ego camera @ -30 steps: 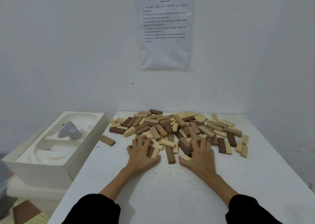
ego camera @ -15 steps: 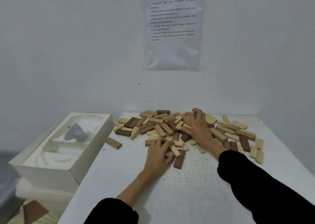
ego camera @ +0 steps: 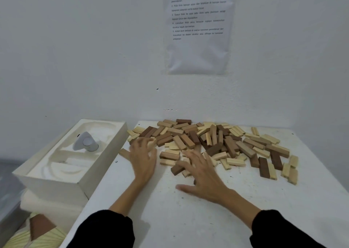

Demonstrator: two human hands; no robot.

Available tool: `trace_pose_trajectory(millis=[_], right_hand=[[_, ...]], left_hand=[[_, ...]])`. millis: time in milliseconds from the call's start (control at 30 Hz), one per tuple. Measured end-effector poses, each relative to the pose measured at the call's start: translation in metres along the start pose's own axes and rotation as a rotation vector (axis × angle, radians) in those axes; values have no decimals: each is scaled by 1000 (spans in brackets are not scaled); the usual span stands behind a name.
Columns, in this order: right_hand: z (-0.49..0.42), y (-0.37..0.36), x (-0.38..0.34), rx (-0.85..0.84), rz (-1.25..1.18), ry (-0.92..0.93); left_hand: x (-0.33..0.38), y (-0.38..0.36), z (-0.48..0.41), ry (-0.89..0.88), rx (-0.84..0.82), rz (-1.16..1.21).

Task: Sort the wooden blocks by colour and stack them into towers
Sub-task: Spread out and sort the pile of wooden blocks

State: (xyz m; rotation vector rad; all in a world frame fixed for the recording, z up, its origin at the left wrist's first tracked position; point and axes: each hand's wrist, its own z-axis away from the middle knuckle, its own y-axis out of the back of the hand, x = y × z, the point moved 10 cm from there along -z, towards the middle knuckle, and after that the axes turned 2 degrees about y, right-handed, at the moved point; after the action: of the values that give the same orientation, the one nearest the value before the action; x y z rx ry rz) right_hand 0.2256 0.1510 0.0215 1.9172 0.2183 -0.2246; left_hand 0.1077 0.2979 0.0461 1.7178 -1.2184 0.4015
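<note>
A loose pile of wooden blocks [ego camera: 211,140] in pale, mid-brown and dark brown lies across the far half of the white table [ego camera: 188,219]. My left hand [ego camera: 143,159] is blurred, with fingers spread over the pile's left end near a single stray block [ego camera: 123,152]. My right hand [ego camera: 203,177] lies flat with fingers spread, its fingertips on the blocks at the pile's near edge. A dark block [ego camera: 177,169] lies just left of those fingers. Neither hand grips a block.
A white box with a moulded insert [ego camera: 75,164] stands against the table's left edge and holds a small grey-white device [ego camera: 86,141]. A printed sheet [ego camera: 198,26] hangs on the wall behind. Several blocks [ego camera: 289,170] lie scattered at the right.
My right hand has drawn back from the middle of the pile to its near edge. My left hand has moved left and farther, to the pile's left end. Some blocks have shifted.
</note>
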Motion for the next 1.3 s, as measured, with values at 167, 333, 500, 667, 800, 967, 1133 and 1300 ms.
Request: trace_pose_trajectory(millis=[167, 333, 500, 667, 800, 967, 1133, 1300], right_hand=[[0, -11, 8, 61, -18, -17], [-6, 3, 6, 228, 129, 39], [-16, 3, 7, 265, 248, 69], [-22, 7, 7, 369, 245, 90], [-25, 30, 16, 489, 79, 25], [-38, 83, 66, 594, -19, -275], [-39, 77, 145, 349, -60, -728], [-30, 74, 166, 301, -79, -669]], left_hand=[[-76, 2, -24, 282, -104, -306], [-58, -22, -27, 197, -150, -85], [-56, -24, -32, 229, -144, -120], [-47, -23, -27, 186, -133, 126], [-14, -27, -28, 27, -100, 222], [49, -69, -30, -148, -235, 219], [62, -110, -26, -146, -414, 154], [44, -79, -52, -119, -306, 175]])
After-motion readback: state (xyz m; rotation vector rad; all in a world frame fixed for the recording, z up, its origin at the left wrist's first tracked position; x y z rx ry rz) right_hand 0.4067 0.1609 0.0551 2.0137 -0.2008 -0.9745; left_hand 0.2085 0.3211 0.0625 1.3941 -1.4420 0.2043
